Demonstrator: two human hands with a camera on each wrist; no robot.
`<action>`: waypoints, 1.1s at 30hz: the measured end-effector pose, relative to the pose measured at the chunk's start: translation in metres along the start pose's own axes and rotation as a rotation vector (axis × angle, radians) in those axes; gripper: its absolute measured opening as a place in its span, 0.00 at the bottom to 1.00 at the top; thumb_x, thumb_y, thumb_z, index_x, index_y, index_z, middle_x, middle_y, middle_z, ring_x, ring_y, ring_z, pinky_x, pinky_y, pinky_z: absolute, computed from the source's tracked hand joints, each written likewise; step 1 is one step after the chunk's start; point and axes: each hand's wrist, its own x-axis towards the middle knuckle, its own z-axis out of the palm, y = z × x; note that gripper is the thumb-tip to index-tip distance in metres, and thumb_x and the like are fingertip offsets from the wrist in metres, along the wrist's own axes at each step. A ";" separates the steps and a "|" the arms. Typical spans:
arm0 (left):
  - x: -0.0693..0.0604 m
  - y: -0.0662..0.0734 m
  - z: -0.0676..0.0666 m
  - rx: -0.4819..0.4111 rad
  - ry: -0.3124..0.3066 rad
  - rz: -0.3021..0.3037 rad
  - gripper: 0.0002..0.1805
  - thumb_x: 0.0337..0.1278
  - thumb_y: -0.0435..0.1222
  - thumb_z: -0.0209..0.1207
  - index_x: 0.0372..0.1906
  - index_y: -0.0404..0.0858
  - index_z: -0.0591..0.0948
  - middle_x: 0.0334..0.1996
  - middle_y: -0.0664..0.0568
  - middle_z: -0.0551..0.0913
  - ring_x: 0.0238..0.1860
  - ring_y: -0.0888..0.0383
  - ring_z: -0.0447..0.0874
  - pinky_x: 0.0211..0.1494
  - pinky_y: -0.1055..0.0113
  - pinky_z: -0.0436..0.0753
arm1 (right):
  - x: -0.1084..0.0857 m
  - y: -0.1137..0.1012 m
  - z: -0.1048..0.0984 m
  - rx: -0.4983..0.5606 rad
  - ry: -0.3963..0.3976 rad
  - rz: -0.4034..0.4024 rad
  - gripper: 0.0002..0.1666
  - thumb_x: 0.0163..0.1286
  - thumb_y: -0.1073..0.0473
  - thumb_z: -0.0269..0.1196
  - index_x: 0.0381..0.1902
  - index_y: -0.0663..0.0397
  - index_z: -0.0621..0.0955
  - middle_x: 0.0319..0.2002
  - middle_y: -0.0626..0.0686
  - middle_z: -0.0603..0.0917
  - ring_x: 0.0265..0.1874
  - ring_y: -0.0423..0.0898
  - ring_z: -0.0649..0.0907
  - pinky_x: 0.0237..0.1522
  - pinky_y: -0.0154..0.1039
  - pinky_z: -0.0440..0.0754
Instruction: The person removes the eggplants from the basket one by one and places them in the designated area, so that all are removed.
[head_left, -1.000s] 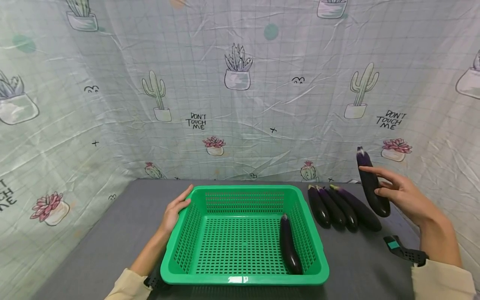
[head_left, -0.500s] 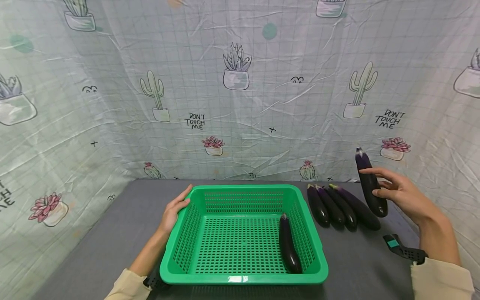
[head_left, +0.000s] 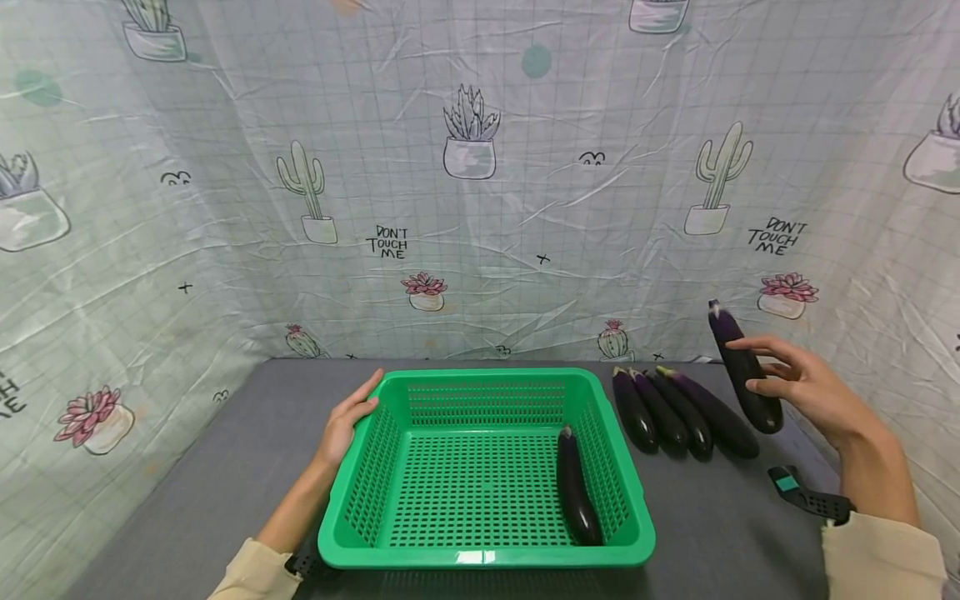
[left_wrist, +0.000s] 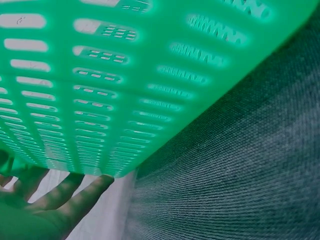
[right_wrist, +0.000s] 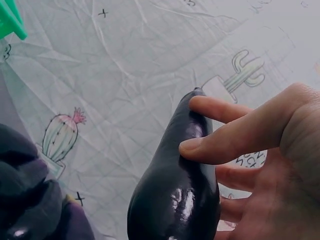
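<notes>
A dark purple eggplant point(head_left: 742, 367) hangs tilted above the table at the right, stem end up. My right hand point(head_left: 810, 387) holds it between thumb and fingers; in the right wrist view the thumb point(right_wrist: 192, 147) presses its glossy side. My left hand point(head_left: 347, 425) holds the left rim of a green plastic basket point(head_left: 480, 557), and its fingers point(left_wrist: 82, 197) lie along the outer wall in the left wrist view. One eggplant point(head_left: 576, 492) lies inside the basket along its right wall. Several more eggplants point(head_left: 716, 412) lie side by side between the basket and my right hand.
The basket stands on a grey table point(head_left: 247, 442). Behind and at both sides hangs a pale curtain point(head_left: 510, 217) printed with potted cacti. A dark band with a teal patch point(head_left: 787, 483) hangs at my right wrist, above the table.
The right hand keeps its hold on the eggplant, which tilts slightly and stays raised. The left hand stays on the basket. The whole head view shifts slightly.
</notes>
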 end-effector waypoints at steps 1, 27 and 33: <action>0.000 0.000 0.000 0.004 0.001 0.003 0.30 0.82 0.35 0.42 0.81 0.30 0.57 0.83 0.38 0.51 0.84 0.38 0.39 0.84 0.38 0.45 | 0.000 0.001 0.000 -0.005 0.000 0.001 0.27 0.78 0.64 0.59 0.72 0.50 0.71 0.62 0.23 0.66 0.58 0.19 0.64 0.50 0.17 0.64; -0.001 -0.002 0.000 -0.032 -0.008 -0.014 0.31 0.83 0.37 0.42 0.82 0.32 0.56 0.84 0.39 0.50 0.85 0.42 0.39 0.65 0.91 0.61 | 0.000 0.033 -0.005 -0.037 0.000 0.133 0.36 0.76 0.62 0.63 0.78 0.40 0.68 0.62 0.40 0.70 0.46 0.17 0.74 0.39 0.27 0.81; 0.000 -0.001 0.001 -0.033 -0.006 -0.022 0.31 0.83 0.37 0.43 0.82 0.33 0.56 0.84 0.39 0.49 0.85 0.42 0.39 0.65 0.91 0.61 | -0.001 0.041 -0.005 -0.080 0.000 0.150 0.37 0.76 0.60 0.64 0.79 0.41 0.67 0.70 0.72 0.64 0.47 0.17 0.70 0.39 0.24 0.79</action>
